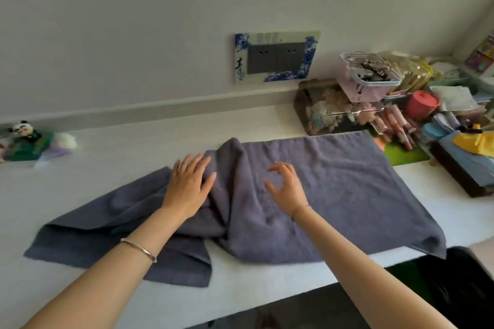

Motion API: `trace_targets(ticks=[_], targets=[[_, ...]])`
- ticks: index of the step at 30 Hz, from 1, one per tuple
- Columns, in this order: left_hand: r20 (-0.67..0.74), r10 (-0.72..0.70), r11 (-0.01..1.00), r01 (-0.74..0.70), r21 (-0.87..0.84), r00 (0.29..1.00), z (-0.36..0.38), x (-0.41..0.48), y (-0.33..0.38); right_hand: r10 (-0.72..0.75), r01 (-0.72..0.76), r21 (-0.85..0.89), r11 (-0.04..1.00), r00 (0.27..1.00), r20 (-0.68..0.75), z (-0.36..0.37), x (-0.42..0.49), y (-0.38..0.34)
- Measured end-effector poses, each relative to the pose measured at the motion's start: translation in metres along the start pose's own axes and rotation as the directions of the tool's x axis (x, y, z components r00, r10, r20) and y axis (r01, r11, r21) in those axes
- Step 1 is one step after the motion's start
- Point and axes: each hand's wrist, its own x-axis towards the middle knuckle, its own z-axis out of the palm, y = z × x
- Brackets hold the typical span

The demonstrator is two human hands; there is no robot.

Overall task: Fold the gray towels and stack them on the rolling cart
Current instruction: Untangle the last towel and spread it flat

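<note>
Neither grip holds anything: my left grip [188, 187] lies flat, fingers straight and slightly spread, on the bunched ridge of the gray towel [334, 195]; my right grip [284, 189] is just beside it, fingers loosely curved over the flatter half, touching or not I cannot tell. The white table [133, 147] carries the towel across its middle, crumpled at left, its right corner hanging off the near edge. A pink basket [366, 83] and red cup [421, 105] stand far right.
</note>
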Motion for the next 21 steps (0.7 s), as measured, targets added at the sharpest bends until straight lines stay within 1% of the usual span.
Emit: trace_targets(ticks=[2,4,6,8,10,11,12,13,14,16,17,19,20,21], targets=[[-0.011,-0.084,0.996,0.083,-0.012,0.996,-0.022,-0.026,-0.055,-0.042,0.035,0.084,0.996,0.995,0.092,0.045,-0.002,-0.043],[0.018,-0.157,0.987,0.157,-0.035,0.988,-0.034,-0.052,-0.098,-0.064,0.039,0.145,0.989,0.982,0.175,0.083,-0.005,-0.077],[0.112,-0.198,0.976,0.207,-0.073,0.974,-0.040,-0.073,-0.125,-0.082,0.045,0.158,0.986,0.967,0.240,0.110,-0.007,-0.103],[0.179,-0.212,0.966,0.234,-0.109,0.961,-0.046,-0.095,-0.152,-0.143,0.126,0.072,0.989,0.926,0.351,0.136,-0.006,-0.129],[0.198,-0.178,0.976,0.198,-0.087,0.964,-0.046,-0.110,-0.174,-0.229,0.308,-0.086,0.948,0.842,0.488,0.156,-0.004,-0.147],[0.212,-0.157,0.983,0.173,-0.055,0.964,-0.044,-0.113,-0.180,-0.255,0.376,-0.126,0.918,0.802,0.541,0.162,-0.003,-0.150],[0.217,-0.153,0.986,0.162,-0.026,0.964,-0.044,-0.119,-0.192,-0.256,0.416,-0.153,0.897,0.769,0.586,0.172,-0.003,-0.158],[0.209,-0.148,0.988,0.153,-0.006,0.967,-0.040,-0.121,-0.198,-0.243,0.430,-0.176,0.885,0.751,0.614,0.179,-0.003,-0.161],[0.187,-0.149,0.988,0.152,0.001,0.971,-0.038,-0.123,-0.203,-0.231,0.449,-0.212,0.868,0.743,0.628,0.185,-0.003,-0.165],[0.112,-0.170,0.984,0.175,-0.037,0.979,-0.035,-0.125,-0.211,-0.198,0.493,-0.316,0.810,0.738,0.645,0.197,-0.003,-0.172],[0.083,-0.183,0.978,0.190,-0.087,0.980,-0.035,-0.126,-0.214,-0.182,0.520,-0.377,0.766,0.738,0.649,0.202,-0.002,-0.176],[0.070,-0.204,0.953,0.215,-0.215,0.976,-0.040,-0.128,-0.216,-0.160,0.565,-0.470,0.678,0.738,0.656,0.205,0.001,-0.183],[0.073,-0.214,0.937,0.226,-0.267,0.974,-0.045,-0.128,-0.216,-0.151,0.562,-0.475,0.677,0.738,0.658,0.204,0.002,-0.185],[0.075,-0.218,0.922,0.231,-0.309,0.973,-0.051,-0.127,-0.215,-0.140,0.524,-0.442,0.729,0.745,0.652,0.201,0.002,-0.188]])
